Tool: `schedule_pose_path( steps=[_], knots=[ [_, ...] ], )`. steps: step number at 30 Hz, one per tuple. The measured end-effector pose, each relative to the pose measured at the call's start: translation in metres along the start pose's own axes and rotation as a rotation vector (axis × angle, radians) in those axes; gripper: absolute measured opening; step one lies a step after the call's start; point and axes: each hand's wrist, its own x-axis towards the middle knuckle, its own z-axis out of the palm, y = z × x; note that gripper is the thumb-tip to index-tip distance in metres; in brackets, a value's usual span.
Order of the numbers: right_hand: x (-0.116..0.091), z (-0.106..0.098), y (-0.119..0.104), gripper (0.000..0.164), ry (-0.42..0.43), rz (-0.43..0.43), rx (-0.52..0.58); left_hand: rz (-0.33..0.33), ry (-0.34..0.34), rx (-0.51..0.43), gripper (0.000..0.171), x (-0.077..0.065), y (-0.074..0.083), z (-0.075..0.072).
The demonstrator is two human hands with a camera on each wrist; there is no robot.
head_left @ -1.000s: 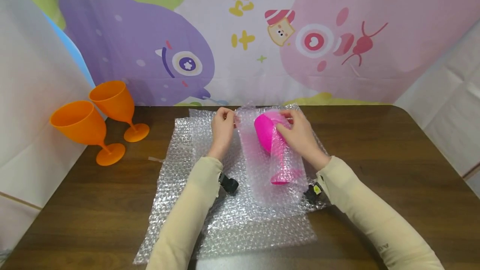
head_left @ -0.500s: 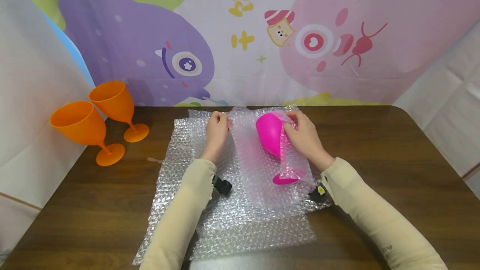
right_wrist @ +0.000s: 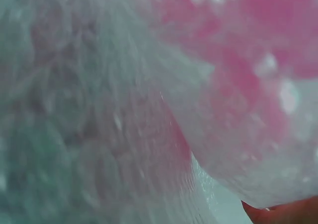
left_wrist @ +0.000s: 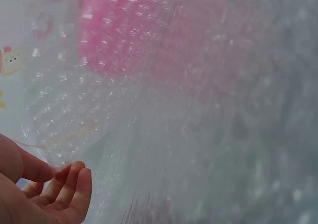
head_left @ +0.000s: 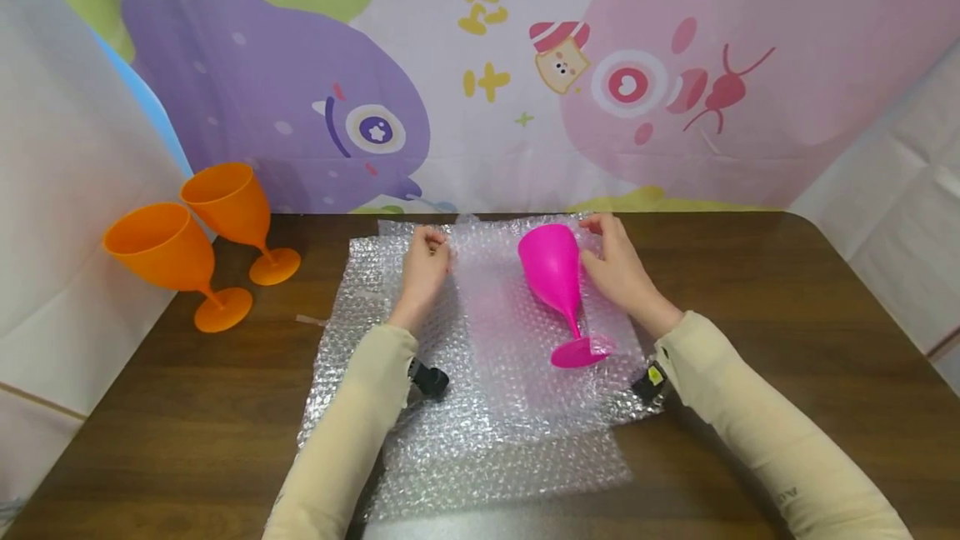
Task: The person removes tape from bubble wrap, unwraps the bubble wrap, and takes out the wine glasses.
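A pink goblet (head_left: 551, 265) lies tilted on a sheet of bubble wrap (head_left: 495, 332), its bowl toward the back and its foot toward the front. A fold of the wrap covers the right edge of its foot. My left hand (head_left: 426, 273) pinches the sheet's left edge; in the left wrist view the thumb and fingers (left_wrist: 74, 189) meet on the film. My right hand (head_left: 621, 265) is just right of the bowl, holding the sheet's right side between thumb and fingers. In the right wrist view, blurred wrap hides most of that hand.
Two orange goblets (head_left: 161, 248) (head_left: 232, 207) stand upright at the table's left. More bubble wrap (head_left: 337, 340) lies under the sheet, spread toward the front. The brown table (head_left: 750, 340) ends at a cartoon-printed cloth (head_left: 480, 157) behind.
My right hand has moved right, drawing the wrap off the pink goblet and baring its bowl and stem. My left hand has moved left with the other edge, spreading the sheet wider.
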Motion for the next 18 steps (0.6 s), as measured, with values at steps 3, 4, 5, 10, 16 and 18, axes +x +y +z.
schedule_pose_path(
  steps=[3, 4, 5, 10, 16, 18],
  knots=[
    [-0.0001, -0.0019, 0.0016, 0.036, -0.007, -0.045, -0.018, 0.023, -0.013, 0.006, 0.009, -0.001, -0.0016, -0.0024],
    [-0.0003, -0.0024, 0.0021, 0.035, -0.012, -0.052, -0.023, 0.033, -0.013, 0.013, 0.01, -0.0014, -0.0018, -0.003],
    [-0.0005, -0.0029, 0.0026, 0.034, -0.015, -0.056, -0.03, 0.041, -0.013, 0.021, 0.01, -0.0016, -0.0019, -0.0035],
    [-0.0007, -0.0057, 0.0042, 0.032, -0.031, -0.047, -0.049, 0.059, -0.017, 0.007, 0.017, -0.0009, -0.0033, -0.0042],
    [0.0009, -0.0088, 0.0089, 0.034, -0.026, -0.002, -0.056, 0.055, -0.03, 0.025, 0.026, -0.0019, -0.0031, -0.0064],
    [0.0012, -0.0099, 0.01, 0.033, -0.017, 0.021, -0.048, 0.043, -0.039, 0.038, 0.028, -0.0025, -0.0034, -0.0073]
  ],
)
